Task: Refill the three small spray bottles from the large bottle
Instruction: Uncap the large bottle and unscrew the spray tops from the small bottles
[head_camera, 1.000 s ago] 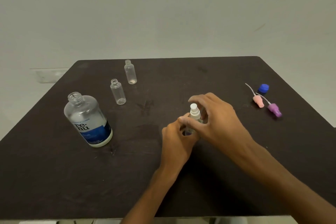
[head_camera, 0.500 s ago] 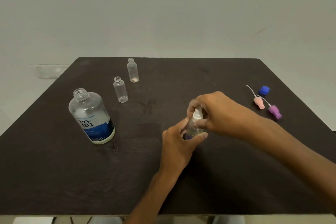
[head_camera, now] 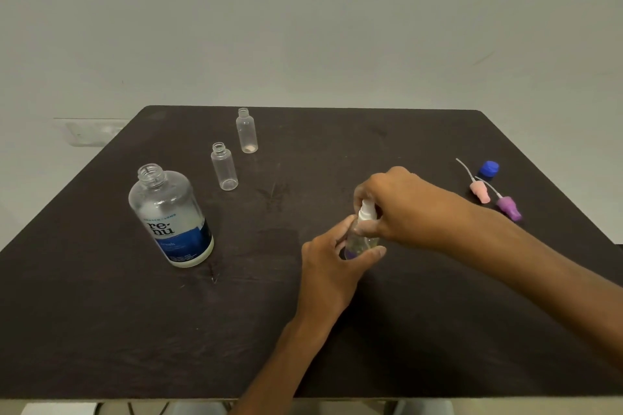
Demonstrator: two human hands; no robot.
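Both hands on one small spray bottle (head_camera: pixel 361 241).
Left hand (head_camera: pixel 332 266) grips the body; right hand (head_camera: pixel 401 207) fingers curl round its white spray head (head_camera: pixel 366 211).

A large clear bottle (head_camera: pixel 171 217) with a blue label stood uncapped at centre-left. Two small clear bottles (head_camera: pixel 224 166) (head_camera: pixel 247 130), open-necked, stood upright above it. A third small bottle (head_camera: pixel 361 236), white sprayer fitted, stood at centre.
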